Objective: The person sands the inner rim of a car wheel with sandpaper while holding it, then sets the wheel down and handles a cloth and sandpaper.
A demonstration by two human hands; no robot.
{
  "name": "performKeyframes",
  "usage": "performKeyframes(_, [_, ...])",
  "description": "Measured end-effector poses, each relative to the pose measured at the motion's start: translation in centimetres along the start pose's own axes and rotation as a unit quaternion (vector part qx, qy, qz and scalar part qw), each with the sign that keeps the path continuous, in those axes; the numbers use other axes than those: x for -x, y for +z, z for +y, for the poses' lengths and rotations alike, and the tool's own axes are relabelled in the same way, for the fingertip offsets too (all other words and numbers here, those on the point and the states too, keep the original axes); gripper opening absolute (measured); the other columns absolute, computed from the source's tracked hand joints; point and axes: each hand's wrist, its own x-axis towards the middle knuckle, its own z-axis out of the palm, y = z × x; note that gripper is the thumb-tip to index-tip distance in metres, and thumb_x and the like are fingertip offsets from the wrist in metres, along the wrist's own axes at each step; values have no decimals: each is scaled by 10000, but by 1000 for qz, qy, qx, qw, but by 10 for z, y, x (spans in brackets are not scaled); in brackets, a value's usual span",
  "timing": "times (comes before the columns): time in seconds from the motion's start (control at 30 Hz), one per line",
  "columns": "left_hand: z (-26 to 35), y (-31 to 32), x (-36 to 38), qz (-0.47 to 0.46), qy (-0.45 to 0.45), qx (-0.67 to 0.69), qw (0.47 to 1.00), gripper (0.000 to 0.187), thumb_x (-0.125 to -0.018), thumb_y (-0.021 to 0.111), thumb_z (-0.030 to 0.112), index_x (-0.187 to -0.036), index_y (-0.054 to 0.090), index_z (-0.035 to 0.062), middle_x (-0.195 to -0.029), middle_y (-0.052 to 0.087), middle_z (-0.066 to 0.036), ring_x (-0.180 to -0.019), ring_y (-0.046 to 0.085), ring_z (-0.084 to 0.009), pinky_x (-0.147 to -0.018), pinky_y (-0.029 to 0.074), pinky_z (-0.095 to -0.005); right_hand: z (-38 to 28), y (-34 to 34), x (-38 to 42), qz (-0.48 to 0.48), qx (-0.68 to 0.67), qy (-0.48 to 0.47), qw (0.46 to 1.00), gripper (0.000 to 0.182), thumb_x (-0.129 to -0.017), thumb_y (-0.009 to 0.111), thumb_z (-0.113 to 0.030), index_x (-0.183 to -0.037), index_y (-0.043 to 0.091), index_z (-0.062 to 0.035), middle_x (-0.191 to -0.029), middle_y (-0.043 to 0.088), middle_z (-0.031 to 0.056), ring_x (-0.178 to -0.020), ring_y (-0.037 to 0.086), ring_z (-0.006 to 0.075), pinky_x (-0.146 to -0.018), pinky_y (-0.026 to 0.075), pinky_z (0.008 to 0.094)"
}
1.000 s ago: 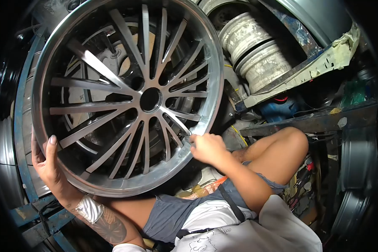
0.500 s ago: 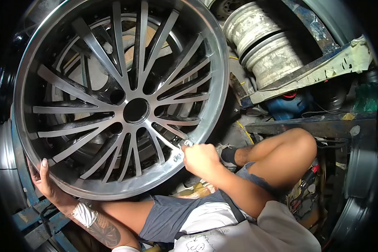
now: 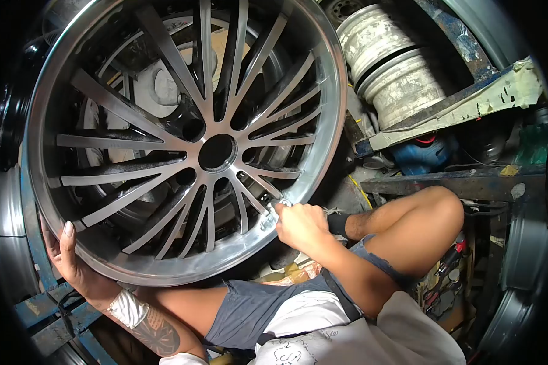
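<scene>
A large multi-spoke metal wheel rim [image 3: 217,153] fills the upper left of the view, tilted toward me. At its lower left edge my left hand [image 3: 69,258] grips the rim's outer lip, thumb in front and fingers partly behind it. My right hand [image 3: 301,226] is closed at the lower right of the inner barrel, close to the ends of the spokes. Something small and shiny shows at its fingertips, too small to name. A white wrap [image 3: 128,309] goes round my left wrist.
Two worn, whitish wheel barrels [image 3: 403,85] lie at the upper right beside a blue metal frame [image 3: 450,102]. Below them is a blue container [image 3: 421,155]. Tools [image 3: 447,261] lie right of my bent knee [image 3: 435,216]. Another rim [image 3: 7,204] stands at the far left.
The wheel rim appears shifted slightly right in view, with its hub a little higher. My right hand has moved slightly right with it; my left hand still holds the lip.
</scene>
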Motion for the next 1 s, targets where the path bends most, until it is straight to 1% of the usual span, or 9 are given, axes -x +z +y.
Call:
performKeyframes(0.1, [-1,5,-1,-1,-4,17,1000,555,-922,586,66,-1457,468,-21,-1324,606,-188,-1148,635,-248,-1000,520,-381,-1,-3,0,-22,-24,-20,999,270,-805,678,-221,-1025,716,-68,-817,729,207,-822,735,364,-734,578,473])
performKeyframes(0.2, [-2,3,-7,-29,-11,45,999,535,-927,580,64,-1448,482,-7,-1319,614,-186,-1141,645,-251,-992,536,-385,3,-5,3,0,-68,-20,998,258,-813,651,-194,-1025,714,-62,-814,728,210,-797,734,375,-723,580,475])
performKeyframes(0.3, [-3,11,-6,-30,-7,56,998,497,-933,605,95,-1415,521,5,-1265,651,-162,-1077,677,-232,-940,567,-357,-5,3,6,5,-40,-18,999,271,-823,619,-165,-1049,711,-47,-793,728,200,-755,735,367,-684,583,476])
performKeyframes(0.33, [-2,12,-6,-32,-5,57,998,498,-933,605,96,-1416,522,6,-1266,651,-163,-1081,677,-234,-941,567,-358,-8,11,7,21,3,-35,999,279,-835,592,-131,-1070,698,-25,-771,733,175,-720,742,333,-629,584,455])
performKeyframes(0.47, [0,7,-6,-41,15,16,999,502,-935,603,100,-1423,521,8,-1284,645,-164,-1095,676,-237,-955,565,-364,-6,9,4,52,38,-22,998,232,-815,586,-112,-1009,672,-19,-712,709,203,-685,735,351,-598,575,465])
performKeyframes(0.7, [-3,-1,-13,-26,12,8,1000,456,-978,575,95,-1422,523,7,-1272,654,-158,-1098,675,-219,-954,565,-347,-1,10,1,23,-2,-51,998,259,-843,602,-160,-1057,674,-33,-750,725,173,-707,734,353,-630,576,473])
performKeyframes(0.8, [-5,-4,-16,-45,18,22,999,461,-978,575,96,-1427,520,8,-1284,647,-159,-1104,672,-218,-957,563,-349,-3,9,1,16,35,-57,998,273,-853,620,-194,-1076,679,-48,-755,729,164,-715,737,343,-630,575,463])
performKeyframes(0.97, [-1,4,-6,-35,7,6,999,482,-985,567,101,-1453,496,8,-1327,620,-166,-1147,649,-221,-986,545,-351,-18,7,1,33,163,-60,984,281,-921,540,-125,-1147,675,-28,-777,748,116,-696,750,225,-580,570,357])
performKeyframes(1.0, [-1,4,-6,-33,5,8,999,487,-988,563,102,-1461,488,9,-1336,613,-167,-1158,642,-221,-995,538,-352,-14,6,-1,41,142,-50,988,296,-899,576,-166,-1143,677,-32,-788,747,118,-701,748,262,-596,575,391])
